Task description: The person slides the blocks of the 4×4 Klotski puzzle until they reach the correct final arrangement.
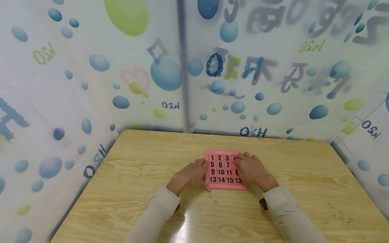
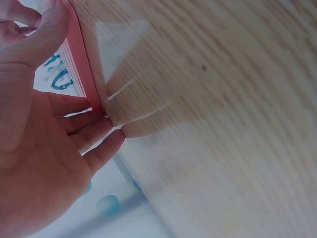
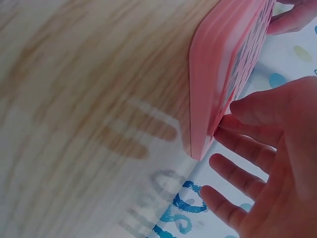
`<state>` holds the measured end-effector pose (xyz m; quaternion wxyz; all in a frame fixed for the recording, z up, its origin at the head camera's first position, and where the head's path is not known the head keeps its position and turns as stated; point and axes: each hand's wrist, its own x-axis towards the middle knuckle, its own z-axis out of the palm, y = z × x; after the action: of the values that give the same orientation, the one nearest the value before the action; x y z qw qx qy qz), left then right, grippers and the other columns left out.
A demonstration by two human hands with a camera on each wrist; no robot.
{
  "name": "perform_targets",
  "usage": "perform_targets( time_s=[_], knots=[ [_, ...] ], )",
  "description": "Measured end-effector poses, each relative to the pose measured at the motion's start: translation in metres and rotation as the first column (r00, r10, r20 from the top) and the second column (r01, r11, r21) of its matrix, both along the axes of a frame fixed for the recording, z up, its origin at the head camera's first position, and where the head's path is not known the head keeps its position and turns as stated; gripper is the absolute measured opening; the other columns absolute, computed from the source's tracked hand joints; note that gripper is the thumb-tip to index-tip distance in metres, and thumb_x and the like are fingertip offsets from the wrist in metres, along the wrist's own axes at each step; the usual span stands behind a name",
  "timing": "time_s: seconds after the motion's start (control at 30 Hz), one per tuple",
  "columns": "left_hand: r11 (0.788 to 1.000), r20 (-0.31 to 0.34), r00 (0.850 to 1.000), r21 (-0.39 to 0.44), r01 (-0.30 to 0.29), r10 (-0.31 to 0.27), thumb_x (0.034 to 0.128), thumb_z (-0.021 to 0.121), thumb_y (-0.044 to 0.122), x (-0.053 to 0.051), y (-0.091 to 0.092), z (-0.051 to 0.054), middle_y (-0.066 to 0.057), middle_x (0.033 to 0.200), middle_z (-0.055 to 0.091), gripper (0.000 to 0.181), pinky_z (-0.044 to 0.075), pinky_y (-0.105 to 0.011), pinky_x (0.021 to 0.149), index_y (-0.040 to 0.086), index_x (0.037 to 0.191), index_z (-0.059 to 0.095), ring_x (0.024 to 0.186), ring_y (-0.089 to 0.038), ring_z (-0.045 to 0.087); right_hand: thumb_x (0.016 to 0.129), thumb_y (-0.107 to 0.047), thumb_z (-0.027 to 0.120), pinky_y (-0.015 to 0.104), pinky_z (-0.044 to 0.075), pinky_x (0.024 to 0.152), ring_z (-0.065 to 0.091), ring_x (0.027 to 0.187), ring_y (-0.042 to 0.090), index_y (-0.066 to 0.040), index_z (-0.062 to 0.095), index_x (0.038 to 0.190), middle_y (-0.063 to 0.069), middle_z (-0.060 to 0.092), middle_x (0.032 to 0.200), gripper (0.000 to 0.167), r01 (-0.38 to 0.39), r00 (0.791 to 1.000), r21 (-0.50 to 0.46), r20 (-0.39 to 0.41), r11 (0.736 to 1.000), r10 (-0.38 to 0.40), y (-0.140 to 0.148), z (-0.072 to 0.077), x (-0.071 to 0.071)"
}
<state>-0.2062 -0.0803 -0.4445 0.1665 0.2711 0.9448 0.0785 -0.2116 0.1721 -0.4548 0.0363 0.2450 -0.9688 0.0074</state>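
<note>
A pink number slide puzzle (image 1: 217, 186) lies flat on the wooden table, its white tiles bearing black numbers. My left hand (image 1: 196, 172) holds the puzzle's left side, with the thumb at the near left corner and the fingers along the left edge. Over the right side reaches my right hand (image 1: 250, 167). Its fingertips touch the board around the 4 tile, which they partly cover. In the right wrist view the thumb and index finger are at the tile face, while the other fingers extend past the pink frame (image 3: 208, 74). The second row's right end is hidden.
The wooden table (image 1: 136, 162) reaches back to a pale wall covering (image 1: 194, 98) with blue and green drops. Small marks show on the tabletop just in front of the puzzle. Light-coloured sleeves (image 1: 155, 212) cover both forearms.
</note>
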Motion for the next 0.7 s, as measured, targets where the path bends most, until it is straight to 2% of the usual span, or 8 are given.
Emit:
perform_targets(
  time_s=[0.2, 0.5, 0.63, 0.7],
  knots=[
    [1.0, 0.017, 1.0, 0.017, -0.018, 0.018, 0.0772, 0.079, 0.056, 0.001, 0.0, 0.0, -0.011, 0.16, 0.029, 0.107, 0.03, -0.046, 0.119, 0.005, 0.155, 0.027, 0.148, -0.028, 0.027, 0.096, -0.018, 0.061, 0.057, 0.048, 0.095, 0.056, 0.117, 0.035, -0.007, 0.071, 0.116, 0.011, 0.063, 0.127, 0.025, 0.005, 1.0, -0.019, 0.006, 1.0, -0.005, 0.0, 0.002, 0.001],
    [0.999, 0.031, 0.999, 0.025, -0.024, 0.023, 0.0779, 0.079, 0.055, 0.004, -0.001, 0.003, -0.012, 0.161, 0.028, 0.107, 0.029, -0.046, 0.119, 0.005, 0.156, 0.026, 0.149, -0.028, 0.027, 0.098, -0.018, 0.058, 0.059, 0.044, 0.101, 0.053, 0.123, 0.036, -0.008, 0.067, 0.127, 0.012, 0.06, 0.135, 0.032, -0.008, 0.997, -0.062, 0.073, 0.998, 0.012, 0.004, 0.001, 0.001],
    [1.0, 0.029, 0.999, 0.014, -0.017, 0.017, 0.079, 0.076, 0.057, 0.003, -0.001, 0.003, -0.012, 0.162, 0.025, 0.108, 0.029, -0.045, 0.12, 0.004, 0.157, 0.023, 0.149, -0.028, 0.025, 0.097, -0.015, 0.058, 0.059, 0.045, 0.1, 0.056, 0.119, 0.034, -0.008, 0.068, 0.124, 0.011, 0.063, 0.131, 0.03, -0.044, 0.996, -0.101, 0.077, 0.994, 0.052, 0.008, 0.004, 0.002],
    [1.0, 0.025, 1.0, 0.01, -0.016, 0.015, 0.0792, 0.076, 0.057, 0.002, -0.001, 0.003, -0.012, 0.162, 0.025, 0.108, 0.029, -0.045, 0.12, 0.005, 0.157, 0.022, 0.149, -0.028, 0.025, 0.096, -0.015, 0.058, 0.057, 0.047, 0.096, 0.059, 0.113, 0.032, -0.01, 0.071, 0.116, 0.009, 0.066, 0.123, 0.024, -0.071, 0.995, -0.103, 0.067, 0.992, 0.078, 0.01, 0.005, 0.004]
  ],
)
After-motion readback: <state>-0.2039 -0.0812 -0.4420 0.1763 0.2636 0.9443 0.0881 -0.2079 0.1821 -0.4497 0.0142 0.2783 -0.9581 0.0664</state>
